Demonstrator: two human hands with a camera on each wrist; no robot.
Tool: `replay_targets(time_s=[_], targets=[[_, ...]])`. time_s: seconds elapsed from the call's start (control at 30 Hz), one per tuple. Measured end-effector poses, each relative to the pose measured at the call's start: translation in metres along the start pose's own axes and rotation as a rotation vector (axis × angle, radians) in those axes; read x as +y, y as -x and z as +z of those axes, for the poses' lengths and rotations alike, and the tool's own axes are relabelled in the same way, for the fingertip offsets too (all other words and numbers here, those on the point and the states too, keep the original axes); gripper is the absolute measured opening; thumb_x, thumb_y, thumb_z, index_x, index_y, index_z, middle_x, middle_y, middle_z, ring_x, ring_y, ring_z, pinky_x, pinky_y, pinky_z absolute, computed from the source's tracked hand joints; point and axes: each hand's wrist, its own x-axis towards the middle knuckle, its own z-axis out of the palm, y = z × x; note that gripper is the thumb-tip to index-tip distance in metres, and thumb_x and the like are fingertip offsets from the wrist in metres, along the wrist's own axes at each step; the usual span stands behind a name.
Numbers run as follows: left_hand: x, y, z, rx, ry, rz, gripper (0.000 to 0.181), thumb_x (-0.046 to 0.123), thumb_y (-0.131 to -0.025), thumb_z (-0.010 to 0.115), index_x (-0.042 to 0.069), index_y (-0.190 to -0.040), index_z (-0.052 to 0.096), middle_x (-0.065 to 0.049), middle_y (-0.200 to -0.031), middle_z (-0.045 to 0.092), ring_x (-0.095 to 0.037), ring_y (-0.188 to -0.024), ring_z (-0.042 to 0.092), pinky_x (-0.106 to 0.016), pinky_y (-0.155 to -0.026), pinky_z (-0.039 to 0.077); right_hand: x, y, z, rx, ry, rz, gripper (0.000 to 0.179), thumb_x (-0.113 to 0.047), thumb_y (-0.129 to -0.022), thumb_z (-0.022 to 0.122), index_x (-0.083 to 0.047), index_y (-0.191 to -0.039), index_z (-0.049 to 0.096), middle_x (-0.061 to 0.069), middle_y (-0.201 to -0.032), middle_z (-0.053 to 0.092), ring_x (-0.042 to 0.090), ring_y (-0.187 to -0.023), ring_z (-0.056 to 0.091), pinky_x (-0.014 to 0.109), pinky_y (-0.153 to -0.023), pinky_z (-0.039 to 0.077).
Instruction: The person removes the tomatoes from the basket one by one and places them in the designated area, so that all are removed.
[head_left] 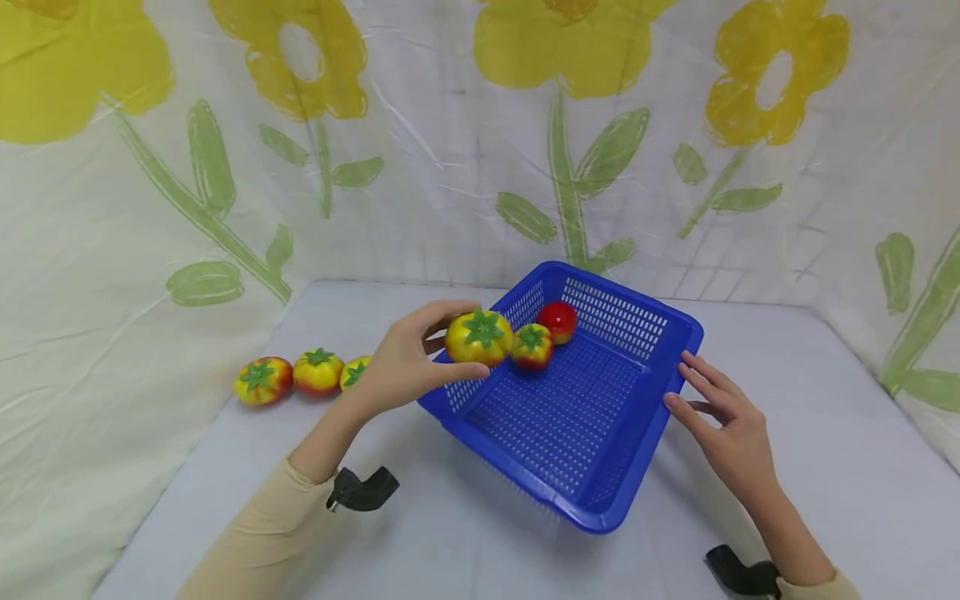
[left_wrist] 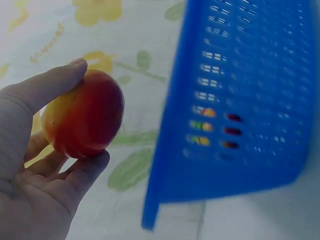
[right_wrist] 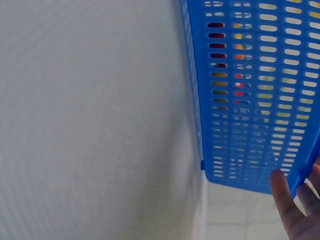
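Six tomatoes (head_left: 478,337) (one partly hidden), one basket (head_left: 566,417), two hands (head_left: 405,362) (head_left: 731,429)

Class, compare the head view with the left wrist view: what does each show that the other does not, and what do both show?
Only the head view: the right hand at the basket's rim, a row of three tomatoes on the table, and the held tomato's green leafy top.

Only the left wrist view: the held tomato's broad red side and orange writing-like marks on the cloth.

Both: the left hand holding a tomato, the blue basket and the flowered cloth.
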Motion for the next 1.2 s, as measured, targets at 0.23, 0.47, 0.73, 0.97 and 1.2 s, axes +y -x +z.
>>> replay_targets(time_s=[0.23, 0.47, 0.73, 0.97, 1.2], targets=[[-0.015, 0.037, -0.017, 0.049, -0.006, -0.132, 0.067, 0.032, -0.080, 0.084, 0.020, -0.139, 0.054, 0.008, -0.133, 0.054, -0.014, -0.118, 0.053, -0.032, -0.098, 0.046, -0.004, 0.001, 0.000, 0.002, 0.008, 0.022, 0.056, -0.007, -0.087, 0.075, -0.013, -0.140, 0.057, 0.000, -0.148, 0.046, 0.000, -0.127, 0.044, 0.008, -0.084, 0.044], [-0.021, 0.067, -0.028, 0.114, 0.076, -0.223, 0.066, 0.026, -0.080, 0.085, 0.022, -0.139, 0.055, 0.003, -0.137, 0.051, -0.019, -0.119, 0.055, -0.028, -0.093, 0.049, -0.005, 0.000, -0.001, -0.001, 0.005, 0.027, 0.055, -0.007, -0.088, 0.075, -0.013, -0.140, 0.057, 0.001, -0.148, 0.046, 0.000, -0.127, 0.044, 0.008, -0.084, 0.043], [-0.021, 0.086, -0.041, 0.225, 0.051, -0.226, 0.064, 0.019, -0.081, 0.083, 0.017, -0.139, 0.054, -0.001, -0.137, 0.052, -0.020, -0.121, 0.053, -0.023, -0.095, 0.046, -0.006, 0.001, 0.000, -0.004, 0.002, 0.027, 0.055, -0.007, -0.088, 0.074, -0.013, -0.140, 0.057, 0.000, -0.149, 0.046, 0.000, -0.127, 0.044, 0.008, -0.084, 0.044], [-0.031, 0.100, -0.059, 0.284, 0.002, -0.242, 0.066, 0.015, -0.081, 0.083, 0.014, -0.139, 0.054, -0.003, -0.138, 0.052, -0.019, -0.124, 0.051, -0.020, -0.093, 0.047, -0.007, 0.000, -0.001, -0.004, 0.009, 0.025, 0.055, -0.008, -0.088, 0.075, -0.013, -0.140, 0.057, 0.000, -0.149, 0.045, 0.000, -0.128, 0.044, 0.008, -0.084, 0.043], [-0.049, 0.114, -0.074, 0.233, -0.001, -0.270, 0.063, 0.018, -0.080, 0.084, 0.019, -0.136, 0.055, 0.001, -0.137, 0.052, -0.018, -0.123, 0.052, -0.021, -0.095, 0.045, -0.003, 0.001, -0.001, 0.000, 0.020, 0.026, 0.056, -0.008, -0.088, 0.075, -0.014, -0.140, 0.057, -0.001, -0.148, 0.046, 0.001, -0.128, 0.044, 0.008, -0.084, 0.043]])
